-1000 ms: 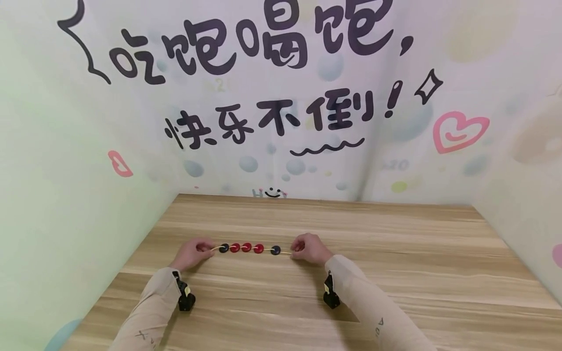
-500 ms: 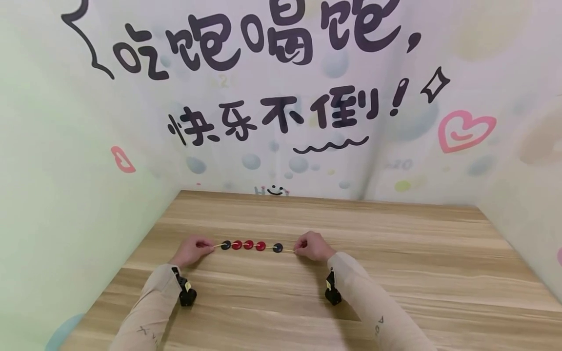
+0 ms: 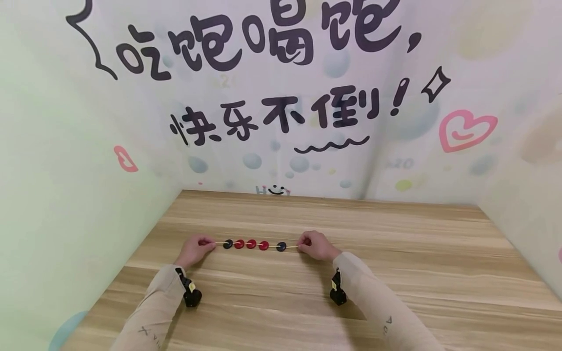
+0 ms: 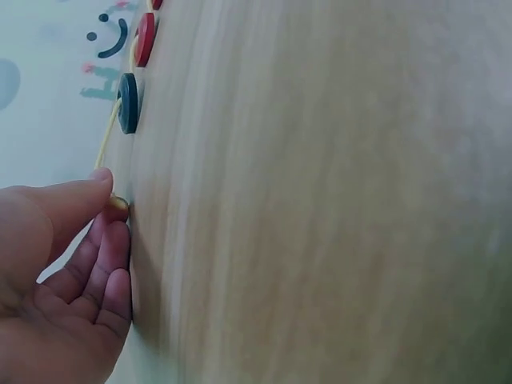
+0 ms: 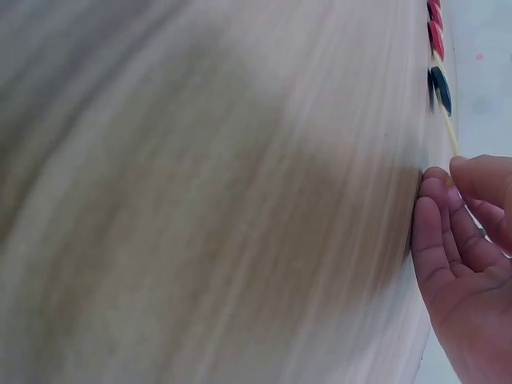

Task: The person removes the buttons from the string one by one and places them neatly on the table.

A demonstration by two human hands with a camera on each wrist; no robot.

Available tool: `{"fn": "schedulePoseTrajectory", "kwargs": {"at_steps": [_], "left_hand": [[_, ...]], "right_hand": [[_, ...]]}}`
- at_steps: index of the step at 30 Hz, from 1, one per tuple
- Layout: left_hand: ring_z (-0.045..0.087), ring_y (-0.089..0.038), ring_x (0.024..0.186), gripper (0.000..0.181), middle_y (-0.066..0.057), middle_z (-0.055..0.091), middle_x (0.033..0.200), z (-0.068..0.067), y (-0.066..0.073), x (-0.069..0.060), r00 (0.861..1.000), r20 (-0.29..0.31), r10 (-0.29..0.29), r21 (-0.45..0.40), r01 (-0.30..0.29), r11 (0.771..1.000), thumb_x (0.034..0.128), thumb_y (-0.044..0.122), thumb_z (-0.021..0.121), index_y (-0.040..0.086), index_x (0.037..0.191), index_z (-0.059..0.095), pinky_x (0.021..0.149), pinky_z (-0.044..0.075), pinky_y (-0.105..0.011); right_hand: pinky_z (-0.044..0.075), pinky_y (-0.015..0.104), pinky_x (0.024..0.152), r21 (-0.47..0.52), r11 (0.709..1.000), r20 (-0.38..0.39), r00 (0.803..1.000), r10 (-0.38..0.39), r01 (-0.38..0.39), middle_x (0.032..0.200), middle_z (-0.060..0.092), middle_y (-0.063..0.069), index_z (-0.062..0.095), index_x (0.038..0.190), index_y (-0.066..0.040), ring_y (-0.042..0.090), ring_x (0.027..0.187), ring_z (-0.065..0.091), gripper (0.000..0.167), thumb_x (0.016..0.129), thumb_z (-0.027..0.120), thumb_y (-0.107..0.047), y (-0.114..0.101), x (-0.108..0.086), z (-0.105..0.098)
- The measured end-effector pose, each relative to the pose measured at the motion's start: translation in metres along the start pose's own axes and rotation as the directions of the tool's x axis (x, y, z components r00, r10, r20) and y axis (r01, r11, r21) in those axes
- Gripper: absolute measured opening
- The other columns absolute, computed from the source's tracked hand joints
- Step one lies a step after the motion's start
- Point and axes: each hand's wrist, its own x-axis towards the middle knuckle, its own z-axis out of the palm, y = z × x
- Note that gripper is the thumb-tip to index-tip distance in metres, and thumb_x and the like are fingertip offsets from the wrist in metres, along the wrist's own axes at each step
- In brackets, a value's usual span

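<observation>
A yellow string point(image 3: 291, 247) runs nearly straight between both hands, threaded through a row of round buttons. From left to right come a dark button point(image 3: 228, 244), three red buttons point(image 3: 251, 243) and, after a wider gap, a second dark button point(image 3: 281, 246). My left hand point(image 3: 193, 249) pinches the left end between thumb and fingertips; in the left wrist view the string point(image 4: 105, 142) climbs from the thumb to the near dark button point(image 4: 128, 104). At the other end my right hand point(image 3: 319, 246) pinches the string between thumb and index finger, with the other fingers bent beneath.
Everything takes place low over a wood-grain table point(image 3: 272, 302). A printed backdrop point(image 3: 246, 131) with large dark lettering stands along its back edge, and a pale wall point(image 3: 66, 209) borders the left side. Black wrist cameras point(image 3: 191, 296) sit on both sleeves.
Both hands have shifted slightly rightward in the head view, keeping their pinch on the string. The string now looks straighter, and the right dark button lies a little farther from the red ones.
</observation>
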Motion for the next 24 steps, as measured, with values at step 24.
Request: {"fn": "schedulePoseTrajectory", "kwargs": {"at_steps": [24], "left_hand": [[0.054, -0.016, 0.073, 0.009, -0.005, 0.062, 0.079, 0.031, 0.035, 0.011, 0.995, 0.060, 0.078, -0.053, -0.075, 0.996, 0.0795, 0.006, 0.063, -0.001, 0.086, 0.065, 0.068, 0.043, -0.031]], "right_hand": [[0.041, 0.023, 0.059, -0.040, 0.998, -0.062, 0.997, 0.044, -0.047, 0.071, 0.057, -0.001, 0.062, 0.077, -0.003, 0.009, 0.065, 0.048, 0.005, 0.080, 0.062, -0.005, 0.043, -0.032, -0.033]]}}
